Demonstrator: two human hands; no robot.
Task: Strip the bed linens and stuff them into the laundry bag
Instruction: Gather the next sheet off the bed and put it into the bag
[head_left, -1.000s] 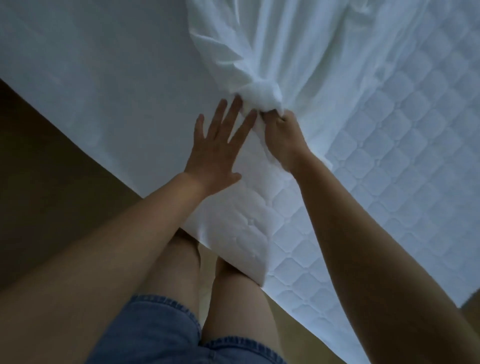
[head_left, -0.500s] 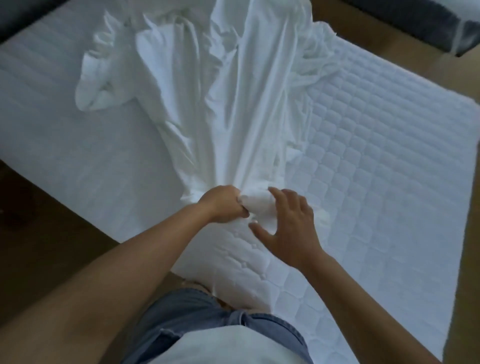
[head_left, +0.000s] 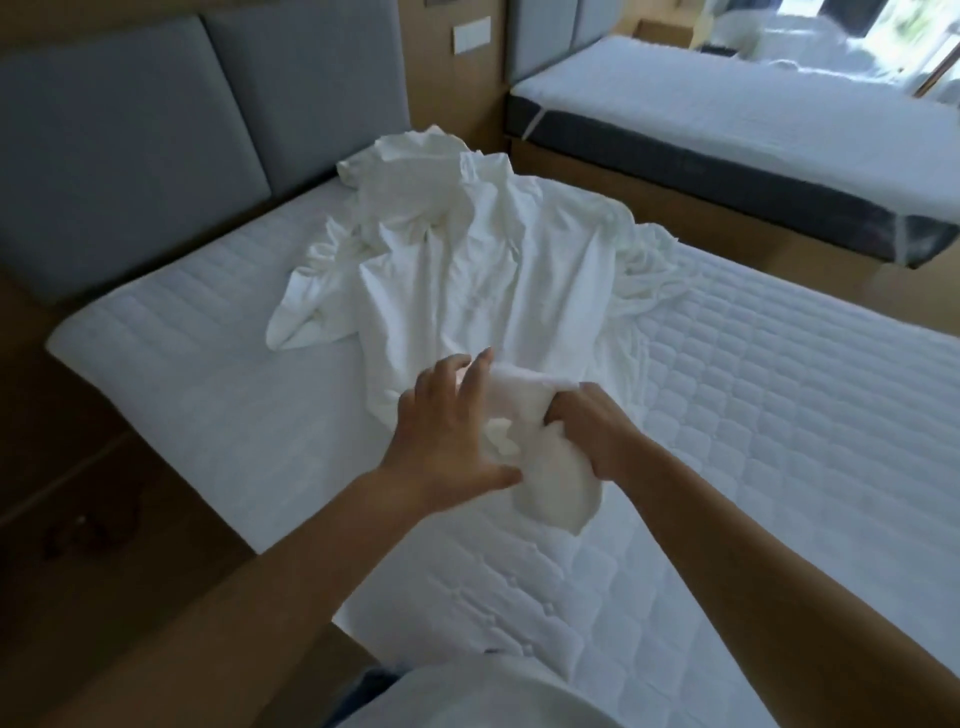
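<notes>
Sheet (head_left: 483, 270) lies crumpled in the middle of the bare mattress (head_left: 779, 415), its near end gathered into a bunch. The left hand (head_left: 447, 431) rests against the bunch, grip wide and fingers spread. The right hand (head_left: 587, 431) has its grip closed round the cloth; a second bed (head_left: 727, 119) stands beyond.

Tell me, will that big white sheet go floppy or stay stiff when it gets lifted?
Probably floppy: the bed sheet lies in crumpled folds and a loose end droops below the right hand gripping it. Likely light: the cloth looks thin. It may drag along the quilted mattress rather than lift all at once.
</notes>
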